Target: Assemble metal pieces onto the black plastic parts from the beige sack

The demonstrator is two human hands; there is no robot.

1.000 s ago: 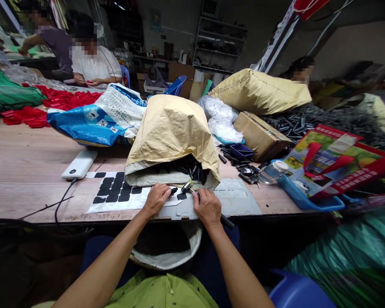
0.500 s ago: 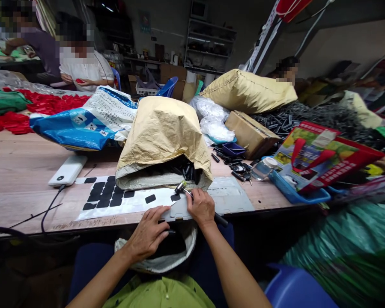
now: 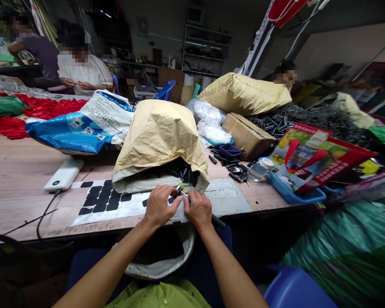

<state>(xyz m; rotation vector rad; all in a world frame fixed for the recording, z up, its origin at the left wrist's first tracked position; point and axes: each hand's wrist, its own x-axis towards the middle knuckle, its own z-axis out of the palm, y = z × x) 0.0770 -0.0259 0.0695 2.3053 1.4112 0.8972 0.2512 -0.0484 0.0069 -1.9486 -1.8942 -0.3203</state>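
My right hand (image 3: pixel 198 208) is closed around a small hammer (image 3: pixel 218 221), its black handle sticking out below the palm. The hammer's thin metal shaft and small head with a yellowish end point up and left. My left hand (image 3: pixel 162 206) is right beside the head, fingers bent toward the thumb; what they pinch, if anything, is hidden. Under both hands lies a white sheet (image 3: pixel 134 208) with black rounded-square patches (image 3: pixel 99 206), partly covered by my left hand. Just beyond, a tan woven sack (image 3: pixel 160 132) lies with its mouth toward me, black tubular pieces (image 3: pixel 187 174) inside.
A white power bank (image 3: pixel 64 174) with a cable lies left. Right of the sack are loose black pieces (image 3: pixel 235 171), a clear jar (image 3: pixel 259 170) and a blue tray (image 3: pixel 287 192) holding a red bag. Below the table edge hangs an open white sack (image 3: pixel 160 269). Other people sit farther back.
My left hand has moved up and forward from the table edge to beside the hammer head. A black piece seen near its thumb no longer shows. My right hand keeps the hammer.
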